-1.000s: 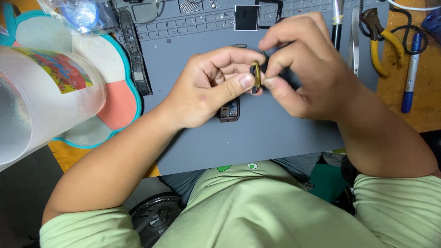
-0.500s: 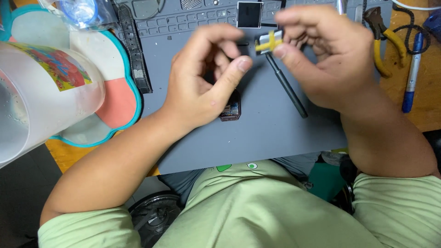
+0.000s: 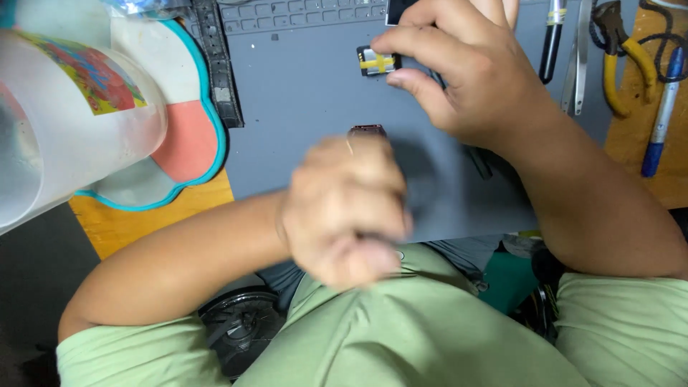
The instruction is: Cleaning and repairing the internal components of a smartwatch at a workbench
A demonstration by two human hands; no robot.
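A small dark square part with a yellow cross-shaped strip (image 3: 378,61) is seen at the far middle of the grey mat (image 3: 301,107), touched at its right edge by the fingertips of the right hand (image 3: 466,79). The part lies just left of that hand's thumb and forefinger, which are pinched narrowly around it; whether it is lifted or resting on the mat cannot be told. The yellow strip runs left to right.

The left hand (image 3: 344,208) is nearer the body, blurred, loosely curled; whether anything is held in it cannot be told. A small dark reddish piece (image 3: 367,130) shows just beyond its knuckles on the mat. The right hand is the nearer one to the yellow-marked part.

At the near left a translucent plastic jug (image 3: 64,122) carries a colourful rectangular label (image 3: 89,75) on its side. Behind it lies a flower-shaped tray with a teal rim (image 3: 208,143). A black watch strap (image 3: 215,64) lies along the mat's left edge. At the far right, yellow-handled pliers (image 3: 631,57) and a blue pen (image 3: 663,107) rest on the wooden worktop (image 3: 136,222).
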